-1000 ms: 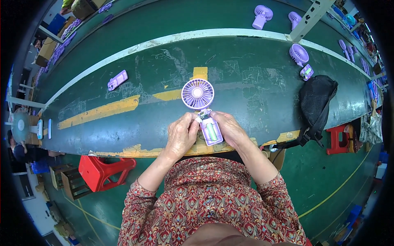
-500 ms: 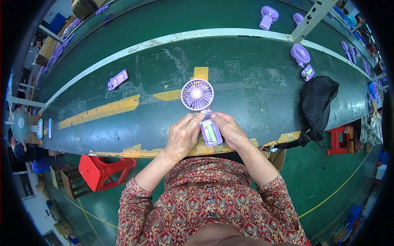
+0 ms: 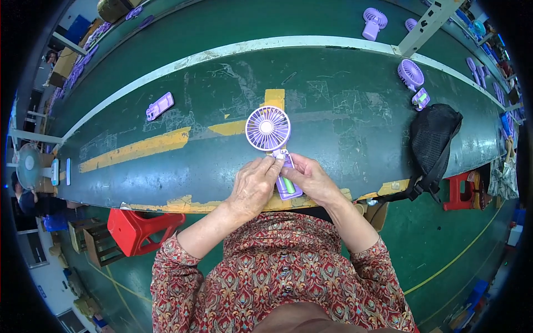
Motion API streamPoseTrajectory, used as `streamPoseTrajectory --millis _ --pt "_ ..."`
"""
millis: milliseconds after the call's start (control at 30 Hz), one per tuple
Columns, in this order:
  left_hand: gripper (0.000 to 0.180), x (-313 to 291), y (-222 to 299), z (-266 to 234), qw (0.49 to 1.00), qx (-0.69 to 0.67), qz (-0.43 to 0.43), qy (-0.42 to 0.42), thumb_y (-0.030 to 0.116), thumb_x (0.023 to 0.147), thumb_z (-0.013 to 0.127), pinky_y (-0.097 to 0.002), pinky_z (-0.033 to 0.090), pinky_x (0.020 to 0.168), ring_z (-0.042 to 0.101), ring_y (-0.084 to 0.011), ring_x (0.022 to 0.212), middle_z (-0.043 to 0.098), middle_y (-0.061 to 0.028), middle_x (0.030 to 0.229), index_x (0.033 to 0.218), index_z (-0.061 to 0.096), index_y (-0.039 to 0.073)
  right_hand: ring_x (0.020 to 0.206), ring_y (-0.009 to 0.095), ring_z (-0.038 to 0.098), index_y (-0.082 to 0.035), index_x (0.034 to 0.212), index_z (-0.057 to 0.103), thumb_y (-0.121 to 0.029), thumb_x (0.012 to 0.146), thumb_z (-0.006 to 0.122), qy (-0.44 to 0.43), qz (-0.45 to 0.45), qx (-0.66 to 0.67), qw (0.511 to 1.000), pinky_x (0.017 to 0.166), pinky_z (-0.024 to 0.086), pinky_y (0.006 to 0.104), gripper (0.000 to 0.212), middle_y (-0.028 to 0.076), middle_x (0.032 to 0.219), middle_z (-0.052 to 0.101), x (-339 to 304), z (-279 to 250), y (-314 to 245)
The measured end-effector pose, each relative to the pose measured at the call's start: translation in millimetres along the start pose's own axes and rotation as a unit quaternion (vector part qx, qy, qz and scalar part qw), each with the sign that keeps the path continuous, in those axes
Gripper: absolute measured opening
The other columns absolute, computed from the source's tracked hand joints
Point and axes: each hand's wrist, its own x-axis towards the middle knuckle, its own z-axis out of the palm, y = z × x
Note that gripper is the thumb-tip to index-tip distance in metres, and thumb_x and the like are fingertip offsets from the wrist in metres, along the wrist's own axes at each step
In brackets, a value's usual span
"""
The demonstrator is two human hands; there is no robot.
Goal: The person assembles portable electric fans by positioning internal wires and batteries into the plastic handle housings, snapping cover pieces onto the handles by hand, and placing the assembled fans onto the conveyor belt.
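Observation:
Near the table's front edge lies a small purple handheld fan (image 3: 267, 128), its round grille facing up and pointing away from me. Its handle (image 3: 290, 191) is uncovered, showing a green cylindrical battery inside. My left hand (image 3: 254, 184) is closed at the neck from the left side, fingertips pressed on the joint below the grille. My right hand (image 3: 312, 178) pinches the handle's upper part from the right, thumb over the battery. The fingers partly hide the neck and the handle's inside.
A purple handle shell (image 3: 160, 106) lies at the left. At the right are another fan (image 3: 411, 74) with an uncovered handle and a black mesh bag (image 3: 436, 136). Beyond the white rail (image 3: 222, 49) sits a further fan (image 3: 373, 23). A red stool (image 3: 130, 230) stands front left.
My left hand has closed further over the neck. My right thumb has come down across the handle, covering more of the battery compartment. The fan has barely shifted.

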Motion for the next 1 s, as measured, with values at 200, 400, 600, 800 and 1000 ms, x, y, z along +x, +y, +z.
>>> streamPoseTrajectory --millis 200,400,600,800,1000 --pt "0.034 4.6 -3.5 -5.2 0.999 0.002 0.018 -0.038 -0.003 0.064 0.060 -0.0374 0.049 0.063 0.059 -0.0286 0.074 0.057 -0.0127 0.086 0.098 0.059 -0.004 0.088 0.007 0.053 0.002 0.121 0.046 -0.003 0.091 0.047 0.036 -0.020 -0.086 0.995 0.077 0.046 0.0237 0.030 0.003 0.101 0.058 1.0 6.8 -4.8" --pt "0.035 6.6 -10.1 -2.8 0.998 -0.038 0.042 -0.022 -0.006 0.063 0.059 -0.0394 0.050 0.066 0.059 -0.0306 0.076 0.059 -0.0156 0.090 0.098 0.059 -0.005 0.093 0.008 0.053 0.001 0.123 0.045 -0.006 0.092 0.049 0.025 -0.007 -0.043 0.999 0.082 0.046 0.0247 0.032 0.004 0.106 0.057 -1.3 6.4 -11.7" --pt "0.044 4.9 -12.5 -0.7 0.998 -0.057 0.007 -0.017 -0.003 0.072 0.054 -0.0424 0.050 0.066 0.060 -0.0344 0.078 0.059 -0.0176 0.088 0.116 0.047 -0.003 0.086 0.007 0.055 -0.001 0.114 0.052 -0.025 0.095 0.048 0.042 0.053 -0.027 0.997 0.074 0.048 0.0240 0.031 0.003 0.099 0.059 6.1 0.4 -11.8" --pt "0.044 -13.3 -21.7 -10.5 0.980 -0.172 -0.100 0.026 -0.004 0.076 0.059 -0.0366 0.050 0.068 0.062 -0.0309 0.078 0.062 -0.0134 0.086 0.118 0.049 0.003 0.073 0.008 0.057 0.000 0.105 0.054 -0.028 0.095 0.046 0.068 0.060 0.008 0.996 0.064 0.048 0.0228 0.031 0.004 0.087 0.062 9.4 5.9 -7.0" --pt "0.025 -25.6 -15.3 -7.4 0.989 -0.142 -0.040 0.026 0.002 0.072 0.066 -0.0362 0.051 0.068 0.061 -0.0287 0.082 0.060 -0.0118 0.090 0.096 0.062 0.004 0.070 0.007 0.056 0.000 0.103 0.055 -0.027 0.095 0.046 0.105 0.048 0.021 0.993 0.062 0.048 0.0227 0.030 0.003 0.085 0.060 8.7 8.5 -8.0"
